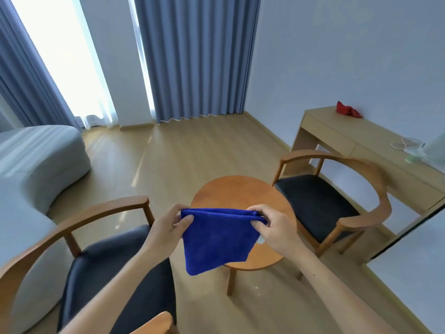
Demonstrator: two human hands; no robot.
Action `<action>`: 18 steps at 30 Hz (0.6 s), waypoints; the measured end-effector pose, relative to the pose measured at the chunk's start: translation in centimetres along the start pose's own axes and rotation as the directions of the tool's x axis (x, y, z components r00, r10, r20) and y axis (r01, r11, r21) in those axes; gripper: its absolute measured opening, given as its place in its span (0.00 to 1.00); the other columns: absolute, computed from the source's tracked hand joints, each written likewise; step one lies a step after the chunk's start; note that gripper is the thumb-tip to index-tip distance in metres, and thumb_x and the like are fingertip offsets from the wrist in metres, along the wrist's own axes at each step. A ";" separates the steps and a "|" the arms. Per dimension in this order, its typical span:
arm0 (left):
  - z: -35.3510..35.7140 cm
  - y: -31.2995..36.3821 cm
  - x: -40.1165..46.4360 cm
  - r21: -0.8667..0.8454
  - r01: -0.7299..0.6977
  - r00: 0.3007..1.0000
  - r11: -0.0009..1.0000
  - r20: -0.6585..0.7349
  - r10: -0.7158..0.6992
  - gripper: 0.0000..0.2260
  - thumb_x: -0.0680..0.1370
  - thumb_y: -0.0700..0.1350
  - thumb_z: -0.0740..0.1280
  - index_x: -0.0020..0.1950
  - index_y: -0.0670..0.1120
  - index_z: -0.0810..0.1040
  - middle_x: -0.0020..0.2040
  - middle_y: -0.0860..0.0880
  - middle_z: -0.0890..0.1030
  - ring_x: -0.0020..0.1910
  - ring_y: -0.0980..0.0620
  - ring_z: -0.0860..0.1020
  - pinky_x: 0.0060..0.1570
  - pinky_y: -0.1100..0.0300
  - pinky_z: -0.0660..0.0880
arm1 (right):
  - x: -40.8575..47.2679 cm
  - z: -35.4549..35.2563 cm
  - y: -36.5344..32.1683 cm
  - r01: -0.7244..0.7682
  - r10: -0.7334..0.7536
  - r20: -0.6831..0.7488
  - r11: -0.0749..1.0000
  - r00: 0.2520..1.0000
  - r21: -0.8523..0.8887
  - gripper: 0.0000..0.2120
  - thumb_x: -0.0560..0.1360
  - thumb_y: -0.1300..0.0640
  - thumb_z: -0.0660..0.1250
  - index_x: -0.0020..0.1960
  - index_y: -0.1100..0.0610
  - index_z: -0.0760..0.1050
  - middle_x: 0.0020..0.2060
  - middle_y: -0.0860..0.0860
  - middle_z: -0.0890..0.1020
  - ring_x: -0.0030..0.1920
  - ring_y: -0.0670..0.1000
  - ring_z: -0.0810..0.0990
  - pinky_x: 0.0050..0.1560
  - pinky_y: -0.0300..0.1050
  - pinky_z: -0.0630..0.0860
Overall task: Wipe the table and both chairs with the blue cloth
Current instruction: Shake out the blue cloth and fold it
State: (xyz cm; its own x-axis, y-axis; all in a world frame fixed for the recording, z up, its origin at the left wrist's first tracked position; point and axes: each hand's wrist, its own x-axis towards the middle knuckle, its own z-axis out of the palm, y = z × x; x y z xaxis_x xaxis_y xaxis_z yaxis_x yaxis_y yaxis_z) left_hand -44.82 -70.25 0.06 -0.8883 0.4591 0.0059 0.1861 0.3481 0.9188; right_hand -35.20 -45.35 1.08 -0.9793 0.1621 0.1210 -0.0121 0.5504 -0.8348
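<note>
left chair (101, 256) with dark seat nearest, left hand (168, 227) pinching the blue cloth (216, 239) at its upper left corner, cloth hanging folded above the round table (240, 191), right hand (269, 227) pinching its upper right corner, right chair (320, 201) beyond

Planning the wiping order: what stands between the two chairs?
In the head view, the round wooden table stands between the left chair and the right chair, with the blue cloth held above its near edge.
</note>
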 end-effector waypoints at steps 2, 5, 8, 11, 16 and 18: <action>4.2 0.3 1.7 -0.062 0.073 0.997 0.995 -0.009 -0.073 0.04 0.80 0.45 0.62 0.54 0.49 0.75 0.44 0.51 0.84 0.46 0.52 0.83 0.45 0.55 0.81 | 0.2 -3.1 3.3 -0.024 0.024 0.005 0.999 1.000 0.022 0.11 0.78 0.62 0.65 0.54 0.46 0.75 0.47 0.42 0.81 0.50 0.41 0.79 0.49 0.33 0.77; 10.1 1.3 3.5 -0.092 0.142 0.990 0.986 0.000 -0.143 0.05 0.80 0.44 0.62 0.53 0.46 0.76 0.47 0.47 0.84 0.47 0.49 0.82 0.47 0.56 0.81 | 0.9 -7.1 7.8 -0.045 0.044 0.030 0.999 0.999 0.003 0.11 0.78 0.61 0.65 0.54 0.47 0.75 0.46 0.42 0.81 0.49 0.40 0.78 0.48 0.33 0.76; 14.4 1.8 5.1 -0.113 0.186 0.983 0.976 0.017 -0.185 0.06 0.81 0.44 0.62 0.54 0.44 0.76 0.48 0.45 0.83 0.48 0.49 0.82 0.47 0.59 0.81 | 2.4 -10.1 11.5 -0.062 0.064 0.077 0.998 0.995 -0.023 0.10 0.78 0.60 0.64 0.55 0.48 0.75 0.46 0.41 0.81 0.49 0.40 0.78 0.47 0.30 0.76; 17.2 1.0 6.8 -0.113 0.246 0.969 0.963 0.003 -0.248 0.04 0.80 0.45 0.64 0.52 0.48 0.77 0.48 0.48 0.83 0.49 0.50 0.82 0.52 0.55 0.80 | 4.4 -11.8 14.4 -0.076 0.081 0.132 0.996 0.988 -0.038 0.09 0.78 0.61 0.64 0.54 0.49 0.75 0.45 0.41 0.80 0.48 0.41 0.78 0.45 0.28 0.75; 20.1 -1.4 10.4 -0.103 0.328 0.939 0.939 -0.070 -0.336 0.04 0.79 0.46 0.66 0.50 0.53 0.79 0.47 0.50 0.84 0.49 0.51 0.82 0.54 0.48 0.79 | 9.1 -12.3 19.0 -0.120 0.137 0.232 0.989 0.963 -0.084 0.09 0.78 0.62 0.64 0.54 0.50 0.75 0.46 0.45 0.81 0.49 0.42 0.79 0.43 0.29 0.75; 21.1 -2.5 12.2 -0.119 0.359 0.923 0.926 -0.099 -0.371 0.04 0.79 0.46 0.66 0.50 0.53 0.79 0.46 0.50 0.84 0.48 0.51 0.82 0.53 0.48 0.79 | 11.2 -12.1 20.7 -0.134 0.157 0.254 0.985 0.954 -0.106 0.09 0.77 0.62 0.64 0.54 0.49 0.75 0.46 0.45 0.81 0.48 0.42 0.78 0.42 0.29 0.74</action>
State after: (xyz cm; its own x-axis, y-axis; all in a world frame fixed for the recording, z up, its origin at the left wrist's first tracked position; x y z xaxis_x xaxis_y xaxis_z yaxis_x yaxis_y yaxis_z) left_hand -47.31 -48.31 -10.51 -0.9307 0.2143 -0.2963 -0.1966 0.3902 0.8995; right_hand -44.01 -22.24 -8.36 -0.9879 0.0332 -0.1518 0.1406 0.6072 -0.7820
